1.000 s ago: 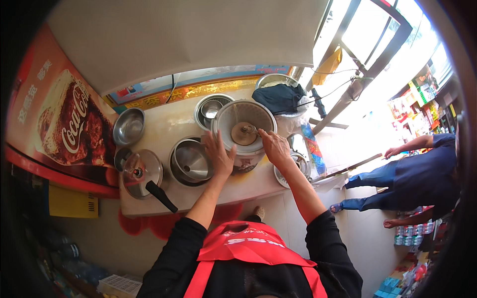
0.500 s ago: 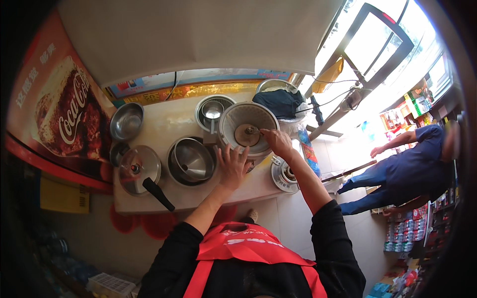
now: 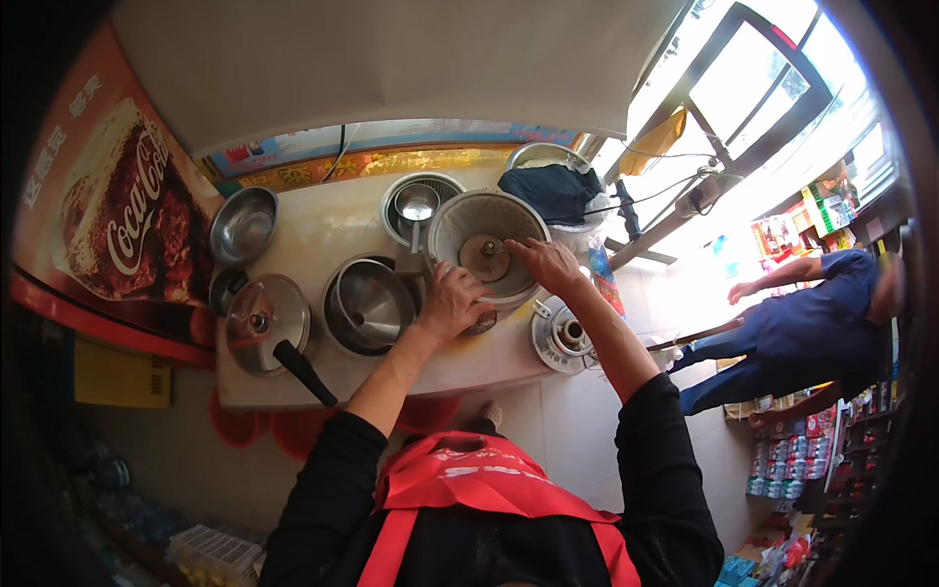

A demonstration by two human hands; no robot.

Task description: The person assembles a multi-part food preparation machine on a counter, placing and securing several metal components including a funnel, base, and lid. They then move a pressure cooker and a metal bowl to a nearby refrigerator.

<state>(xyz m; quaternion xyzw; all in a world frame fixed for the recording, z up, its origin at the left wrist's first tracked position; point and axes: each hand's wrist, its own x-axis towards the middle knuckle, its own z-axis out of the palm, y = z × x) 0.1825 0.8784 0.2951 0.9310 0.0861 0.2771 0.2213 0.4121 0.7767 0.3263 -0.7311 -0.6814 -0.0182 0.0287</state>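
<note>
A deep grey conical bowl with a fine-textured inner wall (image 3: pixel 455 235) stands on the table in front of me. A round pale disc (image 3: pixel 476 266) fills its bottom, with a small metal knob (image 3: pixel 489 248) at the centre. My left hand (image 3: pixel 454 301) is closed over the bowl's near left rim, fingertips inside. Over the right side reaches my right hand (image 3: pixel 548 264), its fingers stretched out inside the bowl and their tips close to the knob. Its thumb is hard to make out. Below the bowl, a brownish part (image 3: pixel 483 322) shows by my left hand.
Left of my hands are a pot holding a steel funnel (image 3: pixel 372 305), a lidded pan (image 3: pixel 262 333) and a steel basin (image 3: pixel 244 225). Behind sits a ladle (image 3: pixel 418 203) in a strainer. A round metal part (image 3: pixel 561 336) lies near the right edge. A person (image 3: pixel 792 318) stands at right.
My left hand's spread fingers have closed over the rim. My right fingers have gone from a pinch near the knob to stretched out beside it. The view has shifted slightly.
</note>
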